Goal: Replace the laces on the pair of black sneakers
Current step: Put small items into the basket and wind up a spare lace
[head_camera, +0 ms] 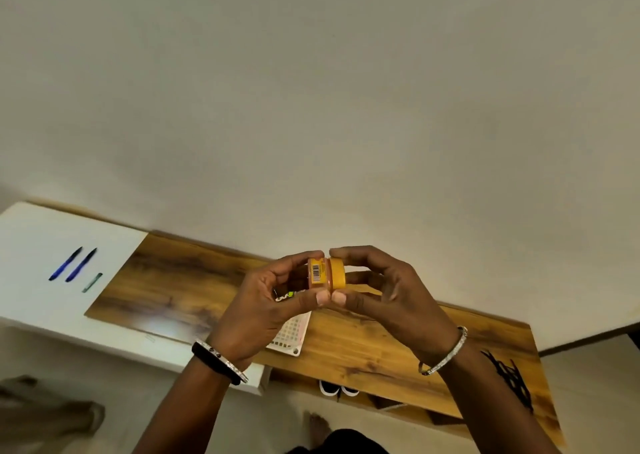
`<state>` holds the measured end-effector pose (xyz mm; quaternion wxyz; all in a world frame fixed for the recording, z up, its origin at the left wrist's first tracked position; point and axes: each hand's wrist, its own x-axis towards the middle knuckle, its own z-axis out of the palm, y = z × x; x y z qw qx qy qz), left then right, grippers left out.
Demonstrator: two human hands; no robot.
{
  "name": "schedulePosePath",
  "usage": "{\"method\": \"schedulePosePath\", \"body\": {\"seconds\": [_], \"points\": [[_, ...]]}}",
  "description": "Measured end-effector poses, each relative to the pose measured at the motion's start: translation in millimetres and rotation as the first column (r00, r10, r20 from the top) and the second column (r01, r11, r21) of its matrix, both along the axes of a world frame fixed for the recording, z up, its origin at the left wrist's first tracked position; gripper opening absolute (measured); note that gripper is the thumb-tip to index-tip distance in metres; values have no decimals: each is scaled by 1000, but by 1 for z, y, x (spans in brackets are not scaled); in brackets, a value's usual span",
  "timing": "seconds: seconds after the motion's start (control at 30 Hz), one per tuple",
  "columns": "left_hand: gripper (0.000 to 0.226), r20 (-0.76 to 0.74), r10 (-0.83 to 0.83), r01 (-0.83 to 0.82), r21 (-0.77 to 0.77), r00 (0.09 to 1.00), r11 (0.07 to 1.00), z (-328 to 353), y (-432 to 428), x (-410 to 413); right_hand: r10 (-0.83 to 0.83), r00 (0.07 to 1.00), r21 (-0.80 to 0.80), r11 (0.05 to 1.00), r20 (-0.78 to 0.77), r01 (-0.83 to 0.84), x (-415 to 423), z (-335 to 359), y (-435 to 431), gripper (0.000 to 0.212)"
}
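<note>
Jar (326,273) sits in both hands: my left hand (256,315) grips its body, my right hand (388,297) its lid. Laces (510,381) lie loose on the table (173,280), to my right. Relacing looks unstarted.

Two hands (256,315) (394,301), one orange jar (327,273), two blue pens (65,263) (81,265), one perforated white board (291,336).

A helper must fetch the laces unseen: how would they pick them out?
Find the wooden table and go to its right end. The laces lie there as a black tangle of cord, unlike the flat white board mid-table.
</note>
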<state>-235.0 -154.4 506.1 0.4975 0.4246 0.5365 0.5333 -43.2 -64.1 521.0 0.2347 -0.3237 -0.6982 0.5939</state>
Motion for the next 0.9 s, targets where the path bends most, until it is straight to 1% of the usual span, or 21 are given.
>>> {"method": "schedulePosePath", "body": {"seconds": [0.03, 0.1, 0.13, 0.17, 0.23, 0.27, 0.33, 0.37, 0.4, 0.43, 0.5, 0.53, 0.57, 0.63, 0.7, 0.8, 0.9], "points": [[58, -13, -7, 7, 3, 1000, 1000, -3, 3, -2, -29, 999, -60, 998, -38, 27, -2, -2, 3, 48], [62, -27, -18, 18, 22, 999, 1000, -7, 9, -5, -98, 990, -231, 970, -101, 73, -11, -5, 6, 36], [64, -44, -22, 23, 33, 999, 999, -10, 13, -7, -133, 987, -313, 945, -95, 97, -17, -7, 9, 36], [65, -78, -23, 27, 48, 997, 999, -12, 17, -9, -160, 985, -378, 917, -61, 126, -22, -11, 12, 42], [63, -152, -13, 25, 77, 988, 997, -19, 25, -11, -161, 985, -471, 866, 57, 169, -33, -16, 20, 55], [62, -173, -5, 20, 85, 985, 996, -23, 29, -13, -131, 984, -478, 861, 121, 173, -37, -19, 25, 59], [62, -144, 20, -12, 61, 989, 998, -31, 36, -19, -57, 977, -462, 874, 207, 150, -44, -26, 39, 63], [63, -110, 34, -30, 40, 993, 999, -36, 42, -24, -37, 980, -465, 876, 193, 125, -47, -29, 48, 58], [63, -75, 45, -44, 20, 996, 999, -41, 45, -28, -14, 990, -470, 879, 138, 78, -47, -33, 56, 50], [62, -46, 57, -57, 2, 997, 998, -45, 49, -32, 22, 997, -449, 893, 80, 17, -46, -37, 63, 51], [61, -8, 69, -69, -29, 998, 997, -54, 55, -38, 107, 994, -358, 929, 29, -90, -45, -44, 75, 66], [61, 2, 70, -70, -38, 998, 997, -58, 59, -40, 113, 993, -336, 936, 15, -101, -48, -48, 80, 65], [61, 7, 66, -66, -44, 998, 997, -62, 61, -41, 78, 997, -350, 934, 3, -72, -51, -52, 83, 58], [62, 0, 65, -65, -58, 998, 996, -68, 66, -43, -28, 1000, -456, 890, -9, 21, -63, -58, 87, 44], [61, -84, 72, -77, -53, 994, 996, -75, 70, -45, -77, 996, -570, 817, 44, 88, -73, -65, 94, 43], [58, -208, 85, -93, -31, 974, 995, -89, 71, -48, -33, 992, -635, 766, 121, 103, -82, -73, 104, 41], [55, -224, 88, -102, -52, 970, 993, -107, 70, -50, 2, 983, -696, 707, 184, 129, -89, -87, 110, 35]]}}
